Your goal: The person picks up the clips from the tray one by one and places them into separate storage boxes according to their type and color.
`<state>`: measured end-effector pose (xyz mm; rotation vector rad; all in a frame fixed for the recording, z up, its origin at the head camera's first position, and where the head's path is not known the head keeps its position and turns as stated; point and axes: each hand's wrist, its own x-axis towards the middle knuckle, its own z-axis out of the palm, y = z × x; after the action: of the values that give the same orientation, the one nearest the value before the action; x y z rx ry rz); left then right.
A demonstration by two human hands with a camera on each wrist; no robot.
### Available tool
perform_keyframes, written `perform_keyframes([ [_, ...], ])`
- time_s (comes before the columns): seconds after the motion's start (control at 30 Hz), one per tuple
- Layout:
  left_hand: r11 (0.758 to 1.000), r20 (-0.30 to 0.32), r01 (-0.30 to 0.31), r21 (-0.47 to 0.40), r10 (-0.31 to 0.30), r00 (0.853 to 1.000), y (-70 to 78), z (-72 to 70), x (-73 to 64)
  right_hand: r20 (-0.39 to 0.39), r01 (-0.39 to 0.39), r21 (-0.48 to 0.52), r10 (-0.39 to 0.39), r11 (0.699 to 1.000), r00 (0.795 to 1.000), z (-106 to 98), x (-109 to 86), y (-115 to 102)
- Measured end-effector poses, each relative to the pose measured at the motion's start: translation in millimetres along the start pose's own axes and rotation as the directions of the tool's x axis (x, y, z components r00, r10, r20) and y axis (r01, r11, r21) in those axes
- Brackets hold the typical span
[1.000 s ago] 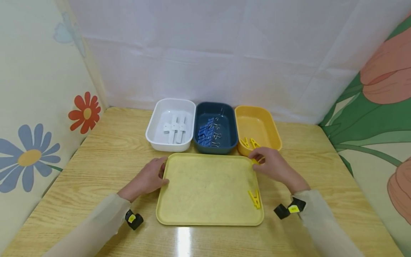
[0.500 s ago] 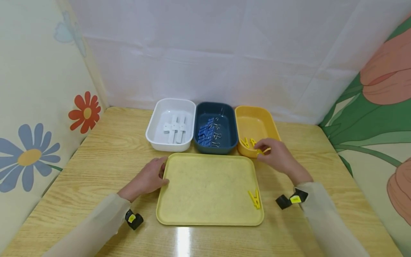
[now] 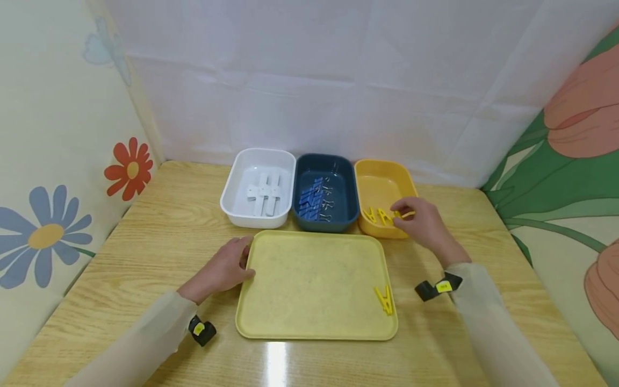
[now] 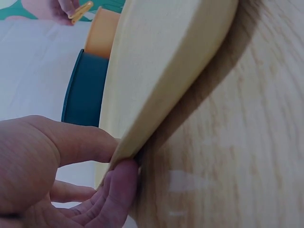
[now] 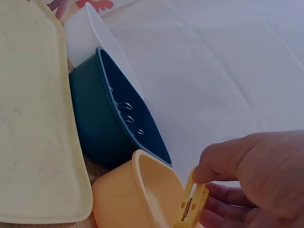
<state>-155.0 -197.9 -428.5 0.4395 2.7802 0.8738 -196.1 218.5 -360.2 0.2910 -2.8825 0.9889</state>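
My right hand (image 3: 427,226) pinches a yellow clothespin (image 5: 191,204) between thumb and fingers, over the near right part of the orange-yellow bin (image 3: 384,183). Two more yellow clothespins lie at the near end inside that bin, one of them a clothespin (image 3: 369,215) by its left wall. On the left, my other hand (image 3: 224,269) grips the edge of the pale yellow tray (image 3: 314,285), thumb on one side of the rim and fingertips on the other in the left wrist view. Another clothespin (image 3: 386,301) lies spread near the tray's right edge.
Left of the orange-yellow bin stand a dark blue bin (image 3: 349,183) with several blue binder clips (image 3: 311,200) and a white bin (image 3: 233,207) holding several white, flat-handled pieces (image 3: 263,192). A white sheet (image 3: 314,107) hangs behind the bins; painted walls flank the wooden table (image 3: 169,215).
My right hand has carried the clothespin from the tray's far right corner, up and right to over the orange-yellow bin. The left hand and tray have stayed in place.
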Motion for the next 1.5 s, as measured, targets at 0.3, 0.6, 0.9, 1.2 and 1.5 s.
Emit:
perform_keyframes([
  [0.3, 1.000, -0.008, -0.003, 0.007, 0.003, 1.000, -0.6, -1.3, -0.6, -0.045, -0.034, 0.022, 0.035, 0.999, 0.998, -1, 16.2, 6],
  [0.6, 1.000, -0.007, 0.008, 0.013, -0.008, 1.000, -0.5, -1.9, -2.0, -0.049, -0.043, 0.033, 0.044, 0.999, 0.998, 2, 29.2, 16],
  [0.9, 1.000, -0.006, 0.018, 0.012, -0.018, 1.000, 0.6, -1.4, -3.6, -0.010, -0.096, -0.025, 0.096, 0.995, 0.995, 7, 40.3, 33],
  [1.2, 1.000, -0.009, 0.022, 0.000, -0.022, 1.000, -1.3, 0.4, -4.0, 0.040, -0.131, -0.092, 0.135, 0.987, 0.990, 10, 50.9, 41],
  [1.5, 1.000, -0.019, 0.004, 0.001, -0.004, 1.000, -1.1, 1.2, -3.0, 0.076, -0.119, -0.158, 0.133, 0.980, 0.988, 13, 56.4, 46],
])
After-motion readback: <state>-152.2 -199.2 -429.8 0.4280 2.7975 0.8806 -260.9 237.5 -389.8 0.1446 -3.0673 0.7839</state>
